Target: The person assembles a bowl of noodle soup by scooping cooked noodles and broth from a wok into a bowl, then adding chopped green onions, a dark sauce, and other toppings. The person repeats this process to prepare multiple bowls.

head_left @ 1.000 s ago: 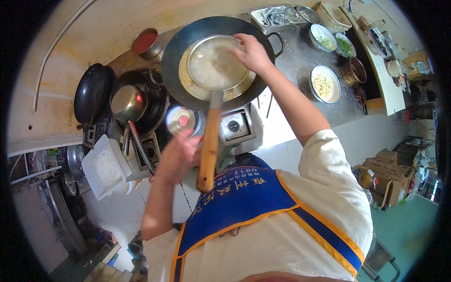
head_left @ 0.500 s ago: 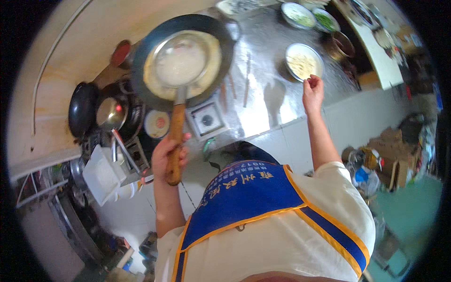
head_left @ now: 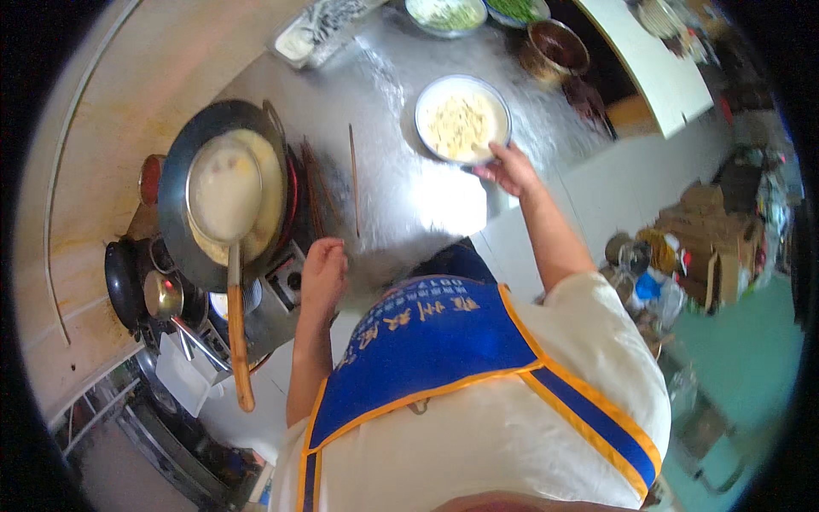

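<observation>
My right hand [head_left: 510, 171] grips the near right rim of a white bowl [head_left: 421, 115] on the steel table, thumb on top and fingers beneath. Pale yellowish pieces [head_left: 462, 124] lie in the bowl. My left hand [head_left: 322, 271] hovers by the table's near edge, its fingers curled loosely together with nothing visible in them. To its left, a wide round skimmer [head_left: 223, 192] rests in the wok [head_left: 175, 205], apart from my hand. Its wooden handle [head_left: 238, 341] sticks out over the near rim. Cloudy, pale liquid [head_left: 271, 179] fills the wok.
Thin sticks [head_left: 354, 179] lie on the steel table [head_left: 384, 94] beside the wok. Behind stand a metal tray [head_left: 320, 34], bowls of chopped greens [head_left: 516, 8] and a brown pot [head_left: 554, 51]. Pans [head_left: 124, 286] crowd the left. Cardboard boxes [head_left: 708, 230] sit on the floor at right.
My left hand has let go of the skimmer's handle and moved off to its right. My right hand has gone from reaching at the bowl's edge to gripping its rim. The view has shifted.
</observation>
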